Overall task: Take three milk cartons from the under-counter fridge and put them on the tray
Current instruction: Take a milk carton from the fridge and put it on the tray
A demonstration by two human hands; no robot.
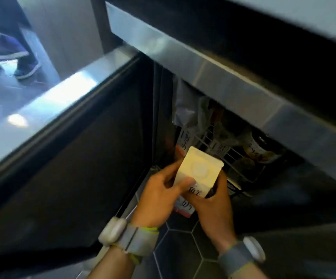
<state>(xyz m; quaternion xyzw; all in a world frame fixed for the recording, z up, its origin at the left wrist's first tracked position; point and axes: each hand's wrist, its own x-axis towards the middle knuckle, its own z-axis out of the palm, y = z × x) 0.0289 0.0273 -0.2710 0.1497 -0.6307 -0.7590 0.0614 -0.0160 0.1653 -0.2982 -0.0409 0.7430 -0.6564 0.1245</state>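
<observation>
Milk carton (198,174): cream-white, gabled top, round cap, dark handwritten characters on the side. It is clasped between the left hand (159,198) and the right hand (213,206), both closed on it, just in front of the open fridge (233,141). A second carton (185,140) is seen beyond the hands on a wire shelf (235,158). Open fridge door (62,158) lies left of the hands; dark hexagonal floor tiles (183,256) below. Picture blurred.
</observation>
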